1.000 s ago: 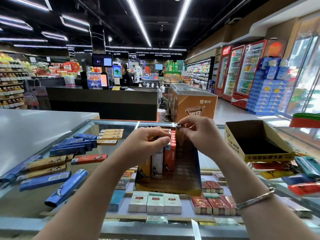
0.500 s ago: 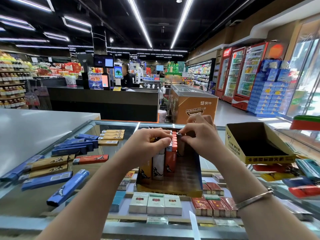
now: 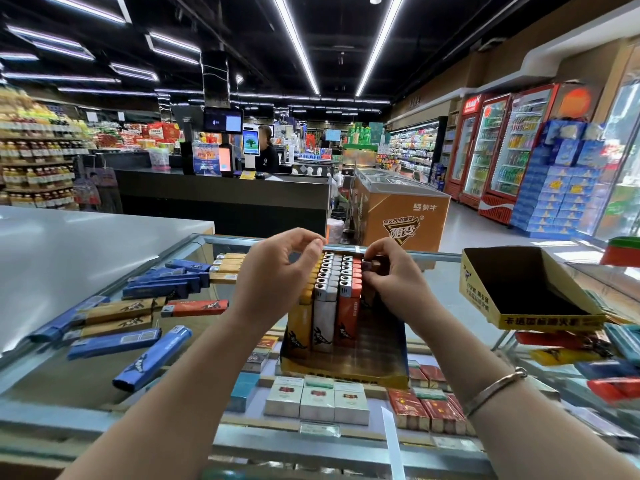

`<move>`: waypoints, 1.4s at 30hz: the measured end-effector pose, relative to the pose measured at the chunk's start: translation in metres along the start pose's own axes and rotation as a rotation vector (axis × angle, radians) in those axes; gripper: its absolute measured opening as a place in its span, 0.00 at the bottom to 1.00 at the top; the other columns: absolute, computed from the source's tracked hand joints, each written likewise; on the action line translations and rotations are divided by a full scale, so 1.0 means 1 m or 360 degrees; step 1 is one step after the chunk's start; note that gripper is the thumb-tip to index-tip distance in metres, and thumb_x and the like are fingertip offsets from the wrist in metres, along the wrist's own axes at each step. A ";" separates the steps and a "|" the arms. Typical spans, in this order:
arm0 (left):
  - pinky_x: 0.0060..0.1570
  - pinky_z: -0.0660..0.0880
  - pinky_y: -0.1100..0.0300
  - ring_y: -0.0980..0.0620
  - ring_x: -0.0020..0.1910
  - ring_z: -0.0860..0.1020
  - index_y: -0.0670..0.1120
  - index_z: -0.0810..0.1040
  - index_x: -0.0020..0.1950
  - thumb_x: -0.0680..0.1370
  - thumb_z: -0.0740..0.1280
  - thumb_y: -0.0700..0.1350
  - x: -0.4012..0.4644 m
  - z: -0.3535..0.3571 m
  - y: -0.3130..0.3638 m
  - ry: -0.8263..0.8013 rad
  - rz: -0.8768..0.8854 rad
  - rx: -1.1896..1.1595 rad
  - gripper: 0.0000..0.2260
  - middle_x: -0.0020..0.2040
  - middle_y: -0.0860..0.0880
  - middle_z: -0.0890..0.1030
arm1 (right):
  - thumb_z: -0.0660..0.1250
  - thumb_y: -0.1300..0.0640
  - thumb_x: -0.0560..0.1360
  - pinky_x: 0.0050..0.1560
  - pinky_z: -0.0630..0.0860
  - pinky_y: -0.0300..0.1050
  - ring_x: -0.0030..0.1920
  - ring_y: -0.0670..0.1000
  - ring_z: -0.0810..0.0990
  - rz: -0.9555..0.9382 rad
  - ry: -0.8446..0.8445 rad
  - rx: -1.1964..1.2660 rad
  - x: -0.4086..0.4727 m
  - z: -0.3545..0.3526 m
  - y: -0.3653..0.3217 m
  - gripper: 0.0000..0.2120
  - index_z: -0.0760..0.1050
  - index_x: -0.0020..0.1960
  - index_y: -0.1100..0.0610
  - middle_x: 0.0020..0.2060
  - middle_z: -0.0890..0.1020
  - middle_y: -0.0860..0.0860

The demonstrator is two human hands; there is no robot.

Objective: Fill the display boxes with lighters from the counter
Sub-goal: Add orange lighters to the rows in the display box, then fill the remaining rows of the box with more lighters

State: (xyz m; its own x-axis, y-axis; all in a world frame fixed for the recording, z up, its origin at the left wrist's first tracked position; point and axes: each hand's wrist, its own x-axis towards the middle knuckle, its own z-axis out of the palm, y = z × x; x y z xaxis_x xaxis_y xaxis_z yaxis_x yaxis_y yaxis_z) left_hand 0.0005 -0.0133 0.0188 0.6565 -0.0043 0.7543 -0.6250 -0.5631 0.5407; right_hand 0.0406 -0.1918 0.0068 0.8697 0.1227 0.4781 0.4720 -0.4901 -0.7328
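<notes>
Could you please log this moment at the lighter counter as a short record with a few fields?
setting: shop, glass counter
display box in use: blue-sided display box, three rows of upright lighters at its left, right part unfilled
right hand: pinching a brown lighter at the box's far end, beside the orange row
left hand: fingers curled by the yellow row; contact unclear
loose lighters: lying flat on the glass, left
second box: yellow box, right, no lighters visible inside

- Both forearms are bare, with no sleeves showing anywhere in view.
- A thin metal bangle (image 3: 496,390), silver with a coppery tint, circles the right wrist.
- The left hand (image 3: 273,275) and right hand (image 3: 391,278) wear no gloves.
</notes>
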 end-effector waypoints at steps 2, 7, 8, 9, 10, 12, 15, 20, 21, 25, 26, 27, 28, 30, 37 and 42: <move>0.39 0.79 0.59 0.57 0.42 0.80 0.49 0.79 0.54 0.78 0.62 0.45 -0.001 -0.003 -0.007 0.0051 -0.0054 0.0080 0.08 0.43 0.55 0.81 | 0.66 0.65 0.74 0.51 0.76 0.49 0.51 0.51 0.74 -0.0017 0.0025 -0.0040 0.000 0.003 -0.001 0.09 0.69 0.51 0.56 0.49 0.75 0.52; 0.50 0.77 0.53 0.52 0.53 0.76 0.46 0.74 0.62 0.76 0.58 0.33 -0.019 -0.029 -0.033 -0.0084 -0.0212 0.0394 0.17 0.57 0.47 0.79 | 0.66 0.65 0.74 0.44 0.70 0.36 0.50 0.50 0.72 -0.0109 0.0116 -0.0126 0.000 0.011 -0.003 0.09 0.70 0.51 0.57 0.48 0.74 0.52; 0.51 0.77 0.51 0.49 0.55 0.75 0.47 0.73 0.63 0.75 0.58 0.33 -0.024 -0.036 -0.038 -0.0158 -0.0284 0.0483 0.19 0.59 0.46 0.78 | 0.66 0.65 0.73 0.44 0.70 0.36 0.50 0.50 0.72 -0.0115 0.0122 -0.0132 0.000 0.012 -0.003 0.09 0.70 0.51 0.58 0.48 0.75 0.52; 0.52 0.76 0.50 0.48 0.56 0.74 0.48 0.71 0.66 0.74 0.57 0.34 -0.030 -0.043 -0.042 -0.0241 -0.0375 0.0610 0.21 0.62 0.45 0.76 | 0.66 0.65 0.73 0.46 0.71 0.38 0.50 0.50 0.73 -0.0112 0.0119 -0.0135 0.000 0.012 -0.003 0.09 0.70 0.52 0.59 0.49 0.75 0.54; 0.54 0.74 0.49 0.47 0.58 0.73 0.49 0.68 0.68 0.74 0.57 0.35 -0.035 -0.049 -0.045 -0.0332 -0.0488 0.0786 0.23 0.64 0.46 0.74 | 0.66 0.65 0.73 0.47 0.71 0.40 0.51 0.51 0.73 -0.0102 0.0112 -0.0134 0.000 0.012 -0.003 0.09 0.70 0.52 0.59 0.49 0.76 0.54; 0.56 0.71 0.49 0.45 0.63 0.69 0.51 0.62 0.72 0.75 0.57 0.39 -0.045 -0.060 -0.049 -0.0500 -0.0690 0.1157 0.25 0.68 0.47 0.70 | 0.66 0.65 0.73 0.43 0.70 0.37 0.50 0.51 0.73 -0.0095 0.0104 -0.0116 0.000 0.012 -0.002 0.09 0.70 0.52 0.58 0.49 0.76 0.54; 0.56 0.71 0.49 0.46 0.62 0.68 0.51 0.58 0.73 0.76 0.57 0.41 -0.057 -0.069 -0.050 -0.0568 -0.0799 0.1419 0.25 0.68 0.47 0.68 | 0.66 0.65 0.73 0.38 0.66 0.31 0.47 0.49 0.73 -0.0098 0.0121 -0.0085 -0.002 0.012 -0.002 0.09 0.70 0.50 0.57 0.45 0.76 0.52; 0.53 0.72 0.51 0.47 0.56 0.73 0.52 0.59 0.72 0.78 0.57 0.48 -0.071 -0.071 -0.052 -0.0479 -0.0730 0.1643 0.22 0.62 0.48 0.74 | 0.67 0.66 0.72 0.38 0.66 0.36 0.46 0.51 0.74 -0.0092 0.0170 -0.0099 -0.005 0.014 -0.005 0.09 0.71 0.50 0.57 0.45 0.77 0.53; 0.52 0.72 0.51 0.47 0.56 0.74 0.52 0.59 0.72 0.78 0.57 0.48 -0.072 -0.071 -0.053 -0.0457 -0.0718 0.1620 0.22 0.62 0.48 0.74 | 0.67 0.66 0.72 0.39 0.67 0.39 0.47 0.51 0.74 -0.0087 0.0173 -0.0095 -0.006 0.015 -0.006 0.09 0.71 0.50 0.58 0.45 0.77 0.53; 0.55 0.72 0.54 0.52 0.59 0.72 0.53 0.59 0.73 0.77 0.62 0.46 -0.080 -0.073 -0.053 -0.0418 -0.0592 0.1110 0.25 0.68 0.50 0.70 | 0.66 0.66 0.72 0.43 0.67 0.42 0.48 0.52 0.74 -0.0077 0.0167 -0.0081 -0.008 0.015 -0.005 0.09 0.71 0.50 0.58 0.45 0.77 0.54; 0.58 0.71 0.54 0.51 0.63 0.71 0.53 0.59 0.73 0.78 0.62 0.47 -0.083 -0.075 -0.052 -0.0437 -0.0541 0.1113 0.25 0.69 0.51 0.69 | 0.66 0.66 0.72 0.41 0.67 0.41 0.47 0.52 0.74 -0.0078 0.0169 -0.0082 -0.008 0.014 -0.005 0.09 0.71 0.50 0.58 0.45 0.77 0.54; 0.59 0.70 0.55 0.51 0.65 0.70 0.52 0.60 0.73 0.78 0.61 0.50 -0.085 -0.078 -0.052 -0.0451 -0.0504 0.1198 0.24 0.70 0.51 0.69 | 0.66 0.66 0.72 0.39 0.67 0.40 0.47 0.52 0.74 -0.0082 0.0172 -0.0088 -0.007 0.014 -0.005 0.09 0.71 0.49 0.58 0.45 0.76 0.53; 0.58 0.70 0.55 0.51 0.64 0.70 0.52 0.62 0.72 0.78 0.60 0.53 -0.086 -0.081 -0.053 -0.0454 -0.0490 0.1308 0.23 0.68 0.51 0.70 | 0.66 0.66 0.72 0.37 0.66 0.37 0.47 0.52 0.73 -0.0088 0.0175 -0.0094 -0.007 0.014 -0.006 0.09 0.71 0.49 0.58 0.45 0.76 0.53; 0.53 0.70 0.57 0.52 0.57 0.73 0.51 0.69 0.68 0.78 0.59 0.55 -0.085 -0.087 -0.054 -0.0450 -0.0480 0.1464 0.19 0.60 0.52 0.76 | 0.66 0.66 0.72 0.37 0.65 0.36 0.46 0.51 0.73 -0.0100 0.0175 -0.0102 -0.007 0.014 -0.006 0.09 0.71 0.49 0.57 0.44 0.76 0.53; 0.49 0.76 0.54 0.50 0.50 0.74 0.49 0.68 0.67 0.78 0.64 0.50 -0.089 -0.089 -0.049 -0.0463 -0.0458 0.1200 0.18 0.56 0.50 0.69 | 0.66 0.66 0.72 0.36 0.64 0.30 0.46 0.50 0.73 -0.0111 0.0186 -0.0108 -0.007 0.015 -0.005 0.09 0.70 0.48 0.56 0.44 0.76 0.52; 0.39 0.72 0.57 0.51 0.44 0.72 0.46 0.73 0.56 0.74 0.67 0.40 -0.090 -0.098 -0.050 -0.0205 -0.0406 0.1190 0.12 0.51 0.49 0.69 | 0.66 0.67 0.72 0.35 0.63 0.29 0.45 0.49 0.72 -0.0121 0.0224 -0.0084 -0.007 0.017 -0.005 0.09 0.71 0.48 0.57 0.43 0.75 0.51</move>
State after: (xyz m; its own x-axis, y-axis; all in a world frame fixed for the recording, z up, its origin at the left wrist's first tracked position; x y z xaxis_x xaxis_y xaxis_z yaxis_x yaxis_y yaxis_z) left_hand -0.0683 0.0965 -0.0394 0.8130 0.1298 0.5676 -0.0299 -0.9642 0.2634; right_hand 0.0344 -0.1761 -0.0013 0.8012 0.0406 0.5970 0.5240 -0.5293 -0.6673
